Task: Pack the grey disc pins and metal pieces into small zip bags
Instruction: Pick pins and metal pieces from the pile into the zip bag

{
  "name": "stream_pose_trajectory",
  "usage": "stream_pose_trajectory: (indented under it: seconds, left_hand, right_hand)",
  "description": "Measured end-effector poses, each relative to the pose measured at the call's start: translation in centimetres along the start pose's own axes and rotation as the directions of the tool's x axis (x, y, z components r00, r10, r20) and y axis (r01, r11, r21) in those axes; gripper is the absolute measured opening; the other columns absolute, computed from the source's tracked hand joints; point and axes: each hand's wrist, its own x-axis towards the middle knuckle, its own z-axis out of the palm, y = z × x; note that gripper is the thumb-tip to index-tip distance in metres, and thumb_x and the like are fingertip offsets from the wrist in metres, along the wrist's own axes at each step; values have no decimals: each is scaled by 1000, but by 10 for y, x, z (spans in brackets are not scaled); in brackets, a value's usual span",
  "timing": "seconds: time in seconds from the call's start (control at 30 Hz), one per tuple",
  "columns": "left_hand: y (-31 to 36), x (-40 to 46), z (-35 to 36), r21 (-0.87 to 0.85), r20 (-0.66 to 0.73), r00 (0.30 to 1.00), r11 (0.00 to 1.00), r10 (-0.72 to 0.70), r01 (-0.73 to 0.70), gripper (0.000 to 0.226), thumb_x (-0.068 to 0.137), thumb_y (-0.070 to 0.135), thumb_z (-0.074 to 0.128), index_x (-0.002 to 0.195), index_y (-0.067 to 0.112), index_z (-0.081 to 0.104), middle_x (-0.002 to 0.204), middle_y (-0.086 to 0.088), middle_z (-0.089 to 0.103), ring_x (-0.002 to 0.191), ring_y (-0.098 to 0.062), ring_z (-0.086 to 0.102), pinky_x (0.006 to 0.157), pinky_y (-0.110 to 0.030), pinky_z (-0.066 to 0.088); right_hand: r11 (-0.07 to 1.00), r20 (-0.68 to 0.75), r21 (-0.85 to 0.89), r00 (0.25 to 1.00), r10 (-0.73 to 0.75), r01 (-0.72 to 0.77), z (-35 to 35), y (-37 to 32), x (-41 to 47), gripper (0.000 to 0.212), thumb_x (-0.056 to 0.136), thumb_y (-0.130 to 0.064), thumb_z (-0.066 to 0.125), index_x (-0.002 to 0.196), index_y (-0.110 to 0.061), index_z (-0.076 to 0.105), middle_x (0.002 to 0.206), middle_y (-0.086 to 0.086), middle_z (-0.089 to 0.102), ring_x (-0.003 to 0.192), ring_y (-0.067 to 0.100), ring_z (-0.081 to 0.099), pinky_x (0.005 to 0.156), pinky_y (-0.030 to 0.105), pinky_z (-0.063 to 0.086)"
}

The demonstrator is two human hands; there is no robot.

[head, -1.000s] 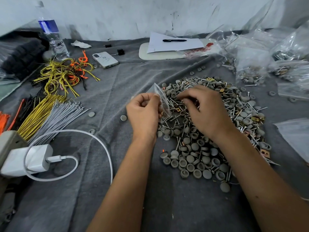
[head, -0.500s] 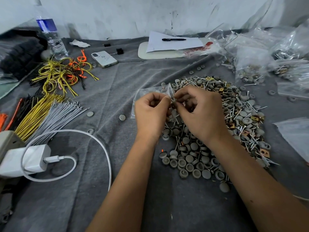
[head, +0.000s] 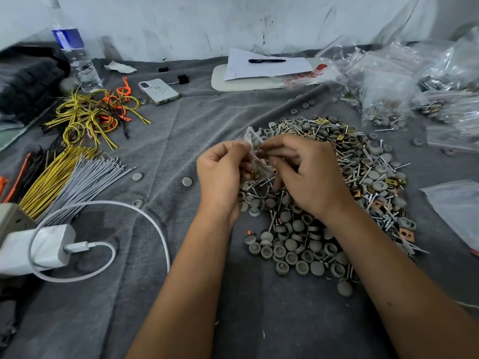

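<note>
A big heap of grey disc pins [head: 298,244], screws and copper-coloured metal pieces [head: 368,161] lies on the grey cloth [head: 181,130] in front of me. Above its near-left side, both hands hold one small clear zip bag [head: 255,154]. My left hand [head: 223,172] pinches the bag's left edge. My right hand [head: 308,172] pinches its right edge with thumb and forefinger. A few small parts show through the plastic. The bag's lower part is hidden between my hands.
Filled and empty plastic bags [head: 388,99] are piled at the back right; another bag [head: 456,208] lies at the right edge. Wire bundles [head: 64,174], a white charger with cable [head: 49,244], a phone [head: 158,91], a water bottle [head: 75,55] and paper with a pen [head: 267,64] occupy the left and back.
My right hand left the heap and came to the bag. Both hands now pinch the bag, which has turned from edge-on and lies bunched between my fingers.
</note>
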Motion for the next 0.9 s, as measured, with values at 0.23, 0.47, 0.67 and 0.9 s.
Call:
stream_pose_trajectory:
  seconds: [0.23,0.47,0.67,0.9]
  left_hand:
    - [1,3,-3,-49,-106,994,999,10,-15,30,93,-1,63,66,11,62,53,3,56,46,-8,49,43,-18,38]
    - [1,3,-3,-60,-117,993,998,9,-16,29,92,-2,63,66,9,61,53,2,55,47,-8,48,44,-19,39]
    - [1,3,-3,-55,-111,994,998,12,-18,28,92,-2,63,66,9,60,54,2,56,47,-8,49,44,-19,39]
    - [-2,2,-4,-38,-115,993,999,13,-17,28,92,0,65,65,10,63,54,1,56,47,-9,49,44,-19,39]
  right_hand:
    - [922,-102,-386,994,-49,6,-5,7,2,16,92,-10,73,107,-12,76,101,0,76,96,13,68,89,29,55]
    - [711,101,-703,988,114,-10,7,11,7,24,94,-31,71,115,-20,76,113,5,62,118,25,48,97,37,48]
    - [651,25,-748,974,223,-130,15,6,12,37,92,-47,72,114,-18,69,113,6,62,120,27,50,97,39,49]
    - [576,-27,-797,962,270,-184,21,0,14,12,96,-17,69,108,-12,70,117,9,59,121,30,49,94,38,51]
